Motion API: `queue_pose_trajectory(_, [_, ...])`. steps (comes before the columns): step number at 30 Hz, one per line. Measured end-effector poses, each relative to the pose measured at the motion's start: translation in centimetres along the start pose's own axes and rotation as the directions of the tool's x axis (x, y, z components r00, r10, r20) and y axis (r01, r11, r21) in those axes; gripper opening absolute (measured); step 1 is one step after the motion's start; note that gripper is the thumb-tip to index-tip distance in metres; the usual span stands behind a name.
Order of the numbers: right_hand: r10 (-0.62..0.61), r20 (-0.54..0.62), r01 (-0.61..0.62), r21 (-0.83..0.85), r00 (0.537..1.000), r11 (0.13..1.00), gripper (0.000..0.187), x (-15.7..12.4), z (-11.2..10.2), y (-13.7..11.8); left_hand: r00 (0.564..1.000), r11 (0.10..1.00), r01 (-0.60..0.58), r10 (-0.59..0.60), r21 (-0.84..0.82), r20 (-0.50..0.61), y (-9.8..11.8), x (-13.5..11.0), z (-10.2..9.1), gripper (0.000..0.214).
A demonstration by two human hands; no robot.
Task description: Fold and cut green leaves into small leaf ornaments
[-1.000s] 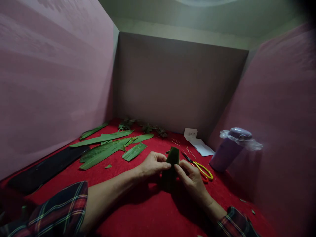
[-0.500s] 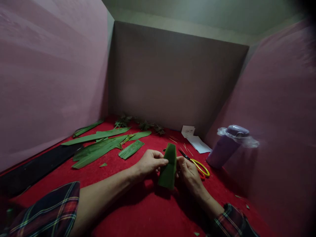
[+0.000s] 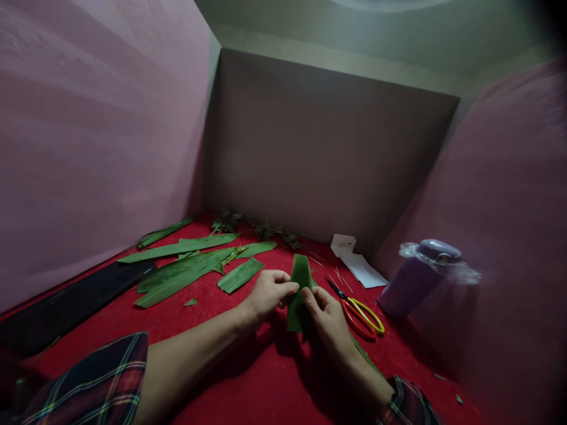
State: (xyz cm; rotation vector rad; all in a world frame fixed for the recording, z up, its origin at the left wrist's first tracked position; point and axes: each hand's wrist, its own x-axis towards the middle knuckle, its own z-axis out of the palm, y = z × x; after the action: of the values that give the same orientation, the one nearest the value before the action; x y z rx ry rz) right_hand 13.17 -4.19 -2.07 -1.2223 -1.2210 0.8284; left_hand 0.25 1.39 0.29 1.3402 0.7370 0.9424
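Between both hands, above the red cloth, stands a folded green leaf strip [image 3: 301, 273], narrower at its upper end. My left hand [image 3: 268, 293] pinches its left edge between thumb and fingers. My right hand [image 3: 328, 313] grips the right side, its thumb lying across the front face; the fingers behind the leaf are partly hidden. A length of green leaf shows beyond my right wrist. Close to the right hand lie scissors [image 3: 359, 316] with one red and one yellow handle, blades pointing away to the upper left.
Several long green leaves [image 3: 186, 274] and a short cut leaf piece [image 3: 240, 275] lie at left on the red cloth [image 3: 248, 378]. A black flat object [image 3: 75, 307] lies beside them. Thin sticks [image 3: 340, 276], white paper [image 3: 364, 271] and a purple bin [image 3: 407, 286] are at right.
My right hand has moved left, its thumb now over the leaf's front face. The leaf strip is turned slightly and looks narrower. The view has shifted a little.
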Motion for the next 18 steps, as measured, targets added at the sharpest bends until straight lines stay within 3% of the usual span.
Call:
queue_pose_trajectory(8, [-0.037, -0.014, 0.038, 0.026, 0.999, 0.999, 0.031, -0.68, -0.76, 0.61, 0.999, 1.000, 0.010, -0.011, 0.014, 0.052, -0.34, -0.31, 0.27, 0.026])
queue_pose_trajectory(18, [-0.089, 0.021, 0.090, -0.042, 0.996, 0.995, 0.029, -0.66, -0.82, 0.98, 0.994, 0.995, -0.098, 0.098, -0.003, 0.037, 0.30, -0.23, -0.19, 0.028])
